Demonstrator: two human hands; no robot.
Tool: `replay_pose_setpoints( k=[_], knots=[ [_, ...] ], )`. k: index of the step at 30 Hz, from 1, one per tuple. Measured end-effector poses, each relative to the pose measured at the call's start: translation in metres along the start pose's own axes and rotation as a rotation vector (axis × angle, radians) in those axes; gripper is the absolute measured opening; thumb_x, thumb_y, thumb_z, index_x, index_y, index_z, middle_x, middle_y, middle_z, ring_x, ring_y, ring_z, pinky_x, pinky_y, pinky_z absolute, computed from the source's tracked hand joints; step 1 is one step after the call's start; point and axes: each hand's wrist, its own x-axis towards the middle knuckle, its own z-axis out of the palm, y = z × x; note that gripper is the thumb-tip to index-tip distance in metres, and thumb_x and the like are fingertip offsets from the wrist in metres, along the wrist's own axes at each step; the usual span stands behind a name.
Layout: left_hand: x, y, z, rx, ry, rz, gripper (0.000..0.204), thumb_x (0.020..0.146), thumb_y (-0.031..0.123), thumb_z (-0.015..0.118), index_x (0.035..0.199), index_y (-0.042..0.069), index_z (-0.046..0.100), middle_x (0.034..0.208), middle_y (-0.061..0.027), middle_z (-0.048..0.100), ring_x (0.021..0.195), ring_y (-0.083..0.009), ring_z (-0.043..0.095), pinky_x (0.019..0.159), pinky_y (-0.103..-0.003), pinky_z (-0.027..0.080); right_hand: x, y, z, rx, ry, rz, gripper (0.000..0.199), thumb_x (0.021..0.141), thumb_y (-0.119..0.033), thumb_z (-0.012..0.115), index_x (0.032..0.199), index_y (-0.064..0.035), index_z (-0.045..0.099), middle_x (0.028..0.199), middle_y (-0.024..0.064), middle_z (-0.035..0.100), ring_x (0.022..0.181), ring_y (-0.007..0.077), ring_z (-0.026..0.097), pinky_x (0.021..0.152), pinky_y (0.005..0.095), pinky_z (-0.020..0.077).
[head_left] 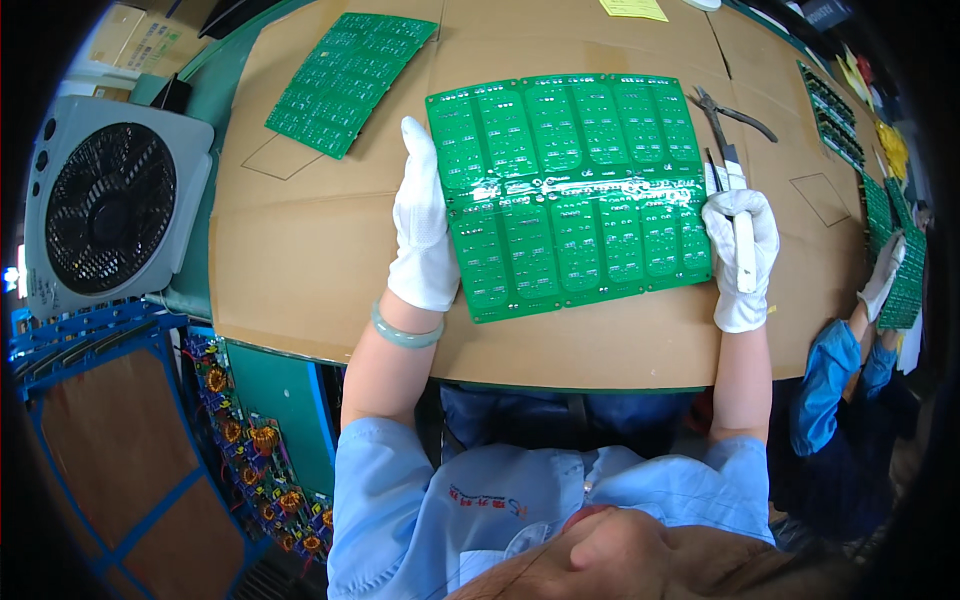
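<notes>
A large green circuit board panel [575, 215], patterned with repeated sections, is held up over the cardboard-covered table. White gloves cover both of my hands. My left hand [424, 235] grips the panel's left edge, its thumb raised along that side; fingers behind the board are hidden. At the right edge, my right hand [745, 250] is closed around a white-handled tool [744, 240] and touches the panel; the tool's exact kind is unclear. Just beyond that hand, a pair of pliers [712, 108] lies with its handles spread. Another green panel [350, 80] rests at the far left.
A box fan [115, 205] stands left of the table [310, 250]. Below it are a blue-framed rack [125, 440] and boards with copper coils [262, 440]. At the right, a co-worker's gloved hand [882, 275] holds another green board [905, 285]. Yellow paper [635, 9] lies at the far edge.
</notes>
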Motion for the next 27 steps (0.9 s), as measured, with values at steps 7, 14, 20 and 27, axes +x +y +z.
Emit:
replay_pose_setpoints(
  k=[7, 14, 20, 27],
  knots=[
    [0.005, -0.003, 0.002, -0.124, -0.063, -0.084, 0.061, 0.094, 0.053, 0.025, 0.119, 0.004, 0.051, 0.111, -0.0097, 0.059, 0.096, -0.0181, 0.060, 0.083, -0.030, 0.050, 0.002, 0.002, -0.001, 0.037, -0.012, -0.001, 0.020, 0.075, 0.005, 0.066, 0.090, 0.0002, 0.055, 0.088, 0.0099, 0.059, 0.079, 0.0149, 0.059, 0.073, 0.0253, 0.0495],
    [0.005, -0.002, 0.005, -0.173, -0.134, -0.108, 0.065, 0.093, 0.056, 0.025, 0.122, 0.003, 0.049, 0.114, -0.0114, 0.058, 0.099, -0.0215, 0.059, 0.084, -0.034, 0.051, 0.003, 0.001, 0.000, 0.150, -0.027, 0.031, 0.020, 0.076, 0.008, 0.065, 0.091, 0.0005, 0.054, 0.091, 0.0096, 0.058, 0.081, 0.0143, 0.058, 0.076, 0.0248, 0.0504],
    [0.006, -0.004, 0.002, -0.135, -0.117, -0.126, 0.066, 0.092, 0.056, 0.025, 0.122, 0.003, 0.048, 0.116, -0.0118, 0.056, 0.102, -0.0232, 0.058, 0.085, -0.035, 0.050, 0.005, 0.004, -0.002, 0.052, -0.035, 0.000, 0.020, 0.076, 0.007, 0.065, 0.090, 0.0004, 0.054, 0.090, 0.0097, 0.058, 0.080, 0.0143, 0.058, 0.076, 0.0249, 0.0503],
    [0.011, -0.007, 0.001, -0.194, -0.163, -0.149, 0.067, 0.092, 0.057, 0.024, 0.124, 0.003, 0.048, 0.118, -0.0122, 0.055, 0.104, -0.0239, 0.057, 0.087, -0.036, 0.049, 0.005, 0.002, -0.002, 0.053, -0.036, 0.018, 0.019, 0.076, 0.006, 0.066, 0.090, 0.0000, 0.053, 0.091, 0.0102, 0.058, 0.081, 0.0147, 0.058, 0.076, 0.0259, 0.0499]
  ],
)
